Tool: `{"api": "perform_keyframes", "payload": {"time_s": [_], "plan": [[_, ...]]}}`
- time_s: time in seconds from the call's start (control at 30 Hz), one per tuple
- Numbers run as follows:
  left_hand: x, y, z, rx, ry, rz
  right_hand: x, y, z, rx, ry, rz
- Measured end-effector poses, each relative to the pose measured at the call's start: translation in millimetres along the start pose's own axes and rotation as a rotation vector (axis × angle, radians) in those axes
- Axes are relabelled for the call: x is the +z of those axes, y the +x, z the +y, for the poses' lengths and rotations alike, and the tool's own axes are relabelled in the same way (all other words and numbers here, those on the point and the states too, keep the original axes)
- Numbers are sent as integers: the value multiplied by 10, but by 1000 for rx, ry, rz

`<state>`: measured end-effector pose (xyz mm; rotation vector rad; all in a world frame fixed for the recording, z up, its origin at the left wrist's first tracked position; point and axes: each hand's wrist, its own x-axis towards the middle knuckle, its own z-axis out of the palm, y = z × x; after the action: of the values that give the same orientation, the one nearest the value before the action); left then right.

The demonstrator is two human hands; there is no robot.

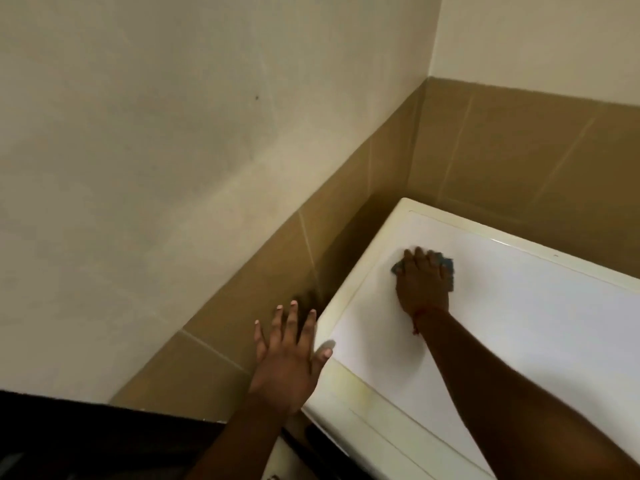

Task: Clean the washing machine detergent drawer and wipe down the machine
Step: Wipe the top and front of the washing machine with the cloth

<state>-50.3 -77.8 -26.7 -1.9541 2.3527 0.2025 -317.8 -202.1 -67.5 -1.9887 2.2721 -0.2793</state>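
Note:
The white top of the washing machine [519, 323] fills the lower right of the head view. My right hand [423, 284] lies flat on a blue cloth [449, 268] near the top's far left corner and presses it against the surface. Only the cloth's edges show around the fingers. My left hand [289, 355] is spread with straight fingers at the machine's left edge, thumb resting on the rim, holding nothing. The detergent drawer is out of view.
A cream wall [156, 150] with a band of brown tiles [519, 147] closes in behind and to the left of the machine, leaving a narrow dark gap [346, 244] along its left side. A dark surface [86, 441] sits at the lower left.

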Motion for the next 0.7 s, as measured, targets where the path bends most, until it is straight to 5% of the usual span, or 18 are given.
{"api": "perform_keyframes", "payload": {"time_s": [0.17,0.37,0.7], "plan": [[70,-110,-200,-41,-7,-43,83,152,-379,-457,2,-78],[91,-199,-420,-28,-27,-62,56,711,-414,-40,5,-63],[-30,65,-557,96,-75,-137,125,-749,-1186,-299,43,-102]]}}
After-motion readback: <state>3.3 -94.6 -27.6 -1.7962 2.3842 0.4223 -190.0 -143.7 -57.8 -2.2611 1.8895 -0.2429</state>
